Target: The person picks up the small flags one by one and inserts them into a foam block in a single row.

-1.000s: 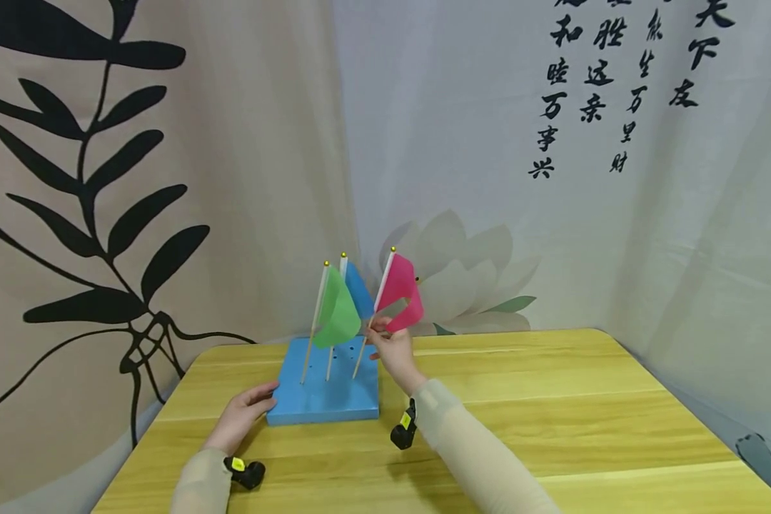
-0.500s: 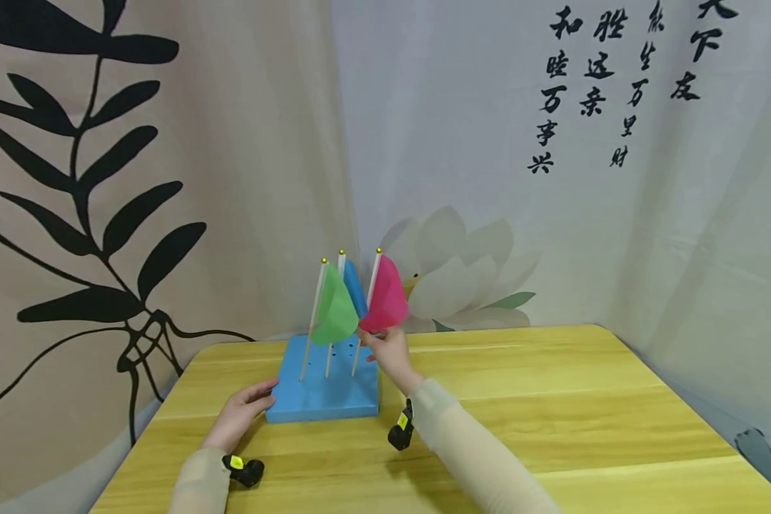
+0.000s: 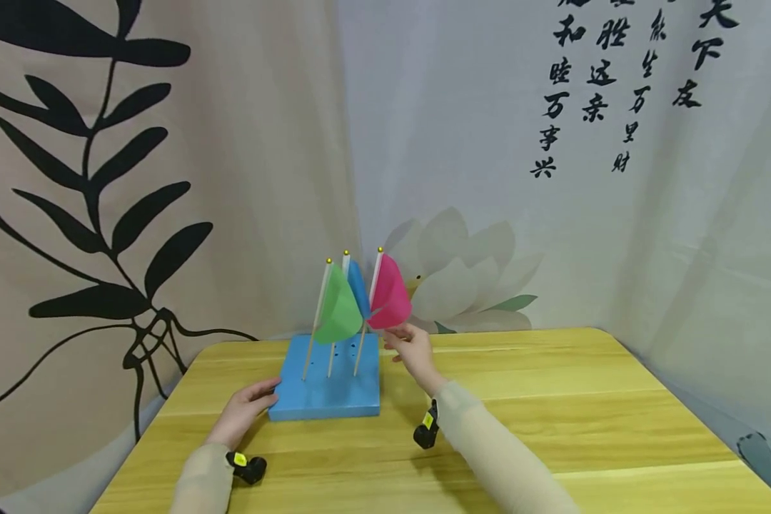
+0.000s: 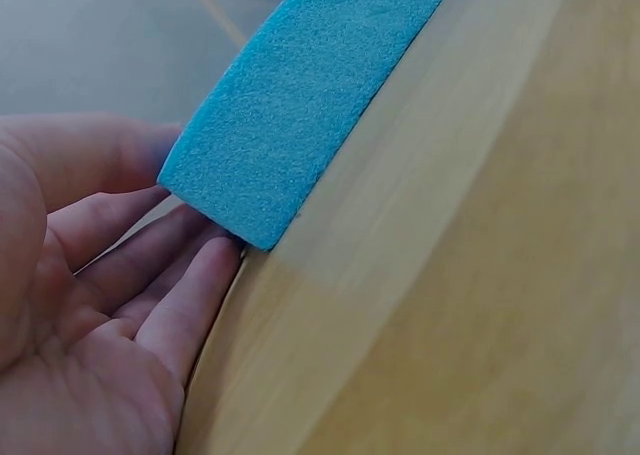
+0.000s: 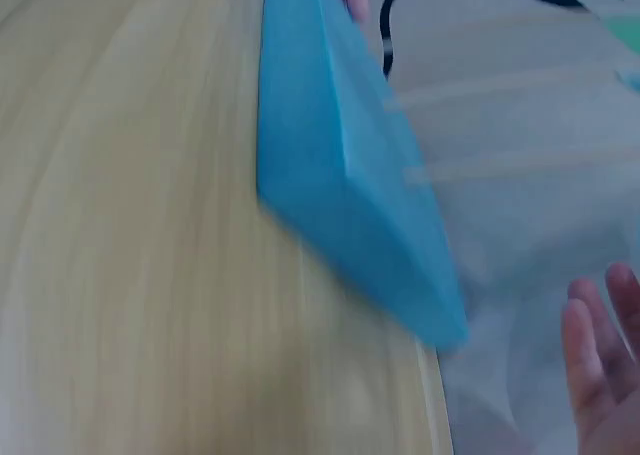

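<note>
Three small flags on gold-tipped sticks stand in a blue foam board (image 3: 353,397): a green flag (image 3: 338,308) at the left, a blue flag (image 3: 358,287) partly behind it, and a pink flag (image 3: 392,296) at the right. My left hand (image 3: 240,412) rests its extended fingers against the board's left edge; the left wrist view shows the fingertips (image 4: 215,260) at the foam corner. Right beside the pink cloth is my right hand (image 3: 416,355), away from the stick, its fingers spread and holding nothing. In the right wrist view those fingers (image 5: 600,335) are apart from the board.
The wooden table (image 3: 552,407) carries the board near its far edge. Several small holes show in the board's upper part. Behind hangs a curtain (image 3: 283,143) printed with dark leaves, a lotus and writing. Each wrist wears a small black camera (image 3: 427,428).
My right hand has let go of the pink flag's stick and drawn off to the right. The flag went from tilted to more upright. My left hand stays at the board's edge.
</note>
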`<state>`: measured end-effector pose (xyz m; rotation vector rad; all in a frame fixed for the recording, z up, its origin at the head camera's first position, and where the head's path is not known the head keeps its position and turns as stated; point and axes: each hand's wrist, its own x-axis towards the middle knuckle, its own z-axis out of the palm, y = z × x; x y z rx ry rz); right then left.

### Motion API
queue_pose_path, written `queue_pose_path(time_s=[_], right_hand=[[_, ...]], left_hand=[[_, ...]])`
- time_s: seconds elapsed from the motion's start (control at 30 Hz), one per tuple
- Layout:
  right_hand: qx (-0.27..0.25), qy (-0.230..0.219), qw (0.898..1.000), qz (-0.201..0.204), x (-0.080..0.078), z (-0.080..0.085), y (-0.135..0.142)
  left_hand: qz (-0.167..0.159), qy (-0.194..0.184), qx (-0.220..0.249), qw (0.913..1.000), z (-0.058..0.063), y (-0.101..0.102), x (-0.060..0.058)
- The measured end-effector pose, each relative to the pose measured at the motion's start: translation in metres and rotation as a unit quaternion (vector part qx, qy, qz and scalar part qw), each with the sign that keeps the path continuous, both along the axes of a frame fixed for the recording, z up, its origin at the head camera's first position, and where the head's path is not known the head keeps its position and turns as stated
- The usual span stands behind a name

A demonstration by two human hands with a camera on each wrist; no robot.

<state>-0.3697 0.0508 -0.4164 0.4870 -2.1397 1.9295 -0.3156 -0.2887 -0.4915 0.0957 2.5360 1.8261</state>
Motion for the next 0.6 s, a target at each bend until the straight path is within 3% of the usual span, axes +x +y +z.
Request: queue_pose_path(time_s=[0.1, 0.23, 0.47, 0.6], right_hand=[[-0.003, -0.013, 1.0, -0.006, -0.017, -0.012, 0.03], [0.003, -0.034, 0.998, -0.051, -0.035, -0.026, 0.07], [0.053, -0.046, 0.991, -0.11, -0.032, -0.026, 0.128], [0.13, -0.037, 0.982, -0.136, -0.027, -0.027, 0.152]], left_hand=[[-0.01, -0.002, 0.005, 0.9999, 0.001, 0.001, -0.004], [-0.02, -0.005, 0.009, 0.9997, 0.002, 0.0, -0.009], [-0.023, 0.003, -0.017, 0.9996, 0.008, -0.01, -0.007], [-0.02, 0.019, -0.061, 0.9978, 0.019, -0.02, -0.007]])
